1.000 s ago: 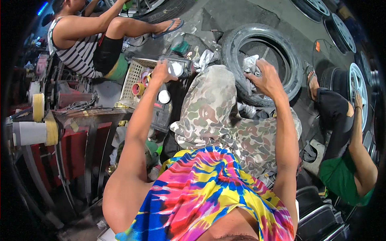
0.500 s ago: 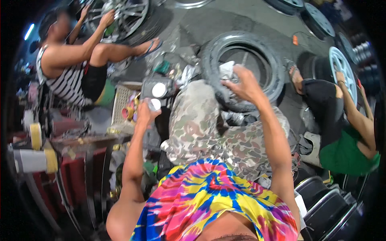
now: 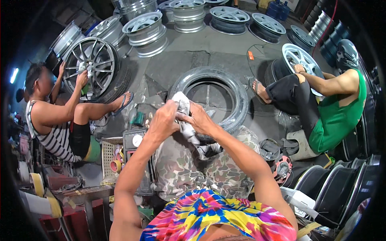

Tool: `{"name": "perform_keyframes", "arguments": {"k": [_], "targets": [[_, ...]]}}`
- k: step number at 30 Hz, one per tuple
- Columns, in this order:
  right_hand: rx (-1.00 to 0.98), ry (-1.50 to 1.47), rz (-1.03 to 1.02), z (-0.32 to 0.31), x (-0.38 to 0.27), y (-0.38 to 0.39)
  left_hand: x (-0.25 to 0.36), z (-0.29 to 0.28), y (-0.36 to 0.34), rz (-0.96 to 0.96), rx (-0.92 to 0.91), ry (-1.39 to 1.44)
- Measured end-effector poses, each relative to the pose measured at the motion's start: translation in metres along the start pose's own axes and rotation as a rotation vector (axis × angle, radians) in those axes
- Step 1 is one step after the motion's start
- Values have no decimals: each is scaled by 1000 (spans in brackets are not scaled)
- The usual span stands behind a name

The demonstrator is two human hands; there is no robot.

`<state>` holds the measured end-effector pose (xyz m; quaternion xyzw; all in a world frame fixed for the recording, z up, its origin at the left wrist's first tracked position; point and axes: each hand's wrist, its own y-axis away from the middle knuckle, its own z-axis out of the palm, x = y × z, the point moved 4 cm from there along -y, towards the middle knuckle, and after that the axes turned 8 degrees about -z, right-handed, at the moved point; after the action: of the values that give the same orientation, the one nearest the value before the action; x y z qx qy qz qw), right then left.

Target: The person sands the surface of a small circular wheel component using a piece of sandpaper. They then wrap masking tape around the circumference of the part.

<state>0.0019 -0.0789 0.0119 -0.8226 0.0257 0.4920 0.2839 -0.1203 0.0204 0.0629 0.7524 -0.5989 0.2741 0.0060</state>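
A white and grey rag (image 3: 182, 103) is bunched up in front of me, above my camouflage-clad knees. My left hand (image 3: 163, 120) has its fingers closed on one side of it. From the other side my right hand (image 3: 200, 118) grips the same rag, and its loose end hangs below the fingers. Just beyond the hands a grey tire (image 3: 240, 94) lies flat on the floor. Left of my knees, a white round lid or pot (image 3: 138, 140) rests on a dark box (image 3: 130, 135).
A beige basket (image 3: 107, 160) with tape rolls stands left of the box. One person (image 3: 52, 112) holds a spoked wheel (image 3: 90, 66) at left; another (image 3: 337, 108) works on a white wheel (image 3: 301, 58) at right. Several rims (image 3: 146, 34) line the back; dark rims (image 3: 333, 197) stand at lower right.
My left hand has left the white round piece by the box and joined my right hand at the rag. The rag has moved left. The view has tilted up, showing more rims.
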Motion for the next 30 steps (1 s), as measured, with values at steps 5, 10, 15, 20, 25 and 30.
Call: {"name": "perform_keyframes", "arguments": {"k": [5,10,15,20,25,30], "targets": [[38,138,4,-9,3,-1,-1,3,4,37,8,41],[133,651,174,-37,52,1,-17,-22,11,-121,109,168],[48,555,324,-73,36,7,-101,-73,59,-421,126,-106],[84,489,333,-105,26,12,-200,-30,171,-707,-14,-224],[219,445,396,-167,58,54,-232,8,218,-836,18,-137],[386,552,521,-200,89,151,-263,42,231,-924,38,101]]}}
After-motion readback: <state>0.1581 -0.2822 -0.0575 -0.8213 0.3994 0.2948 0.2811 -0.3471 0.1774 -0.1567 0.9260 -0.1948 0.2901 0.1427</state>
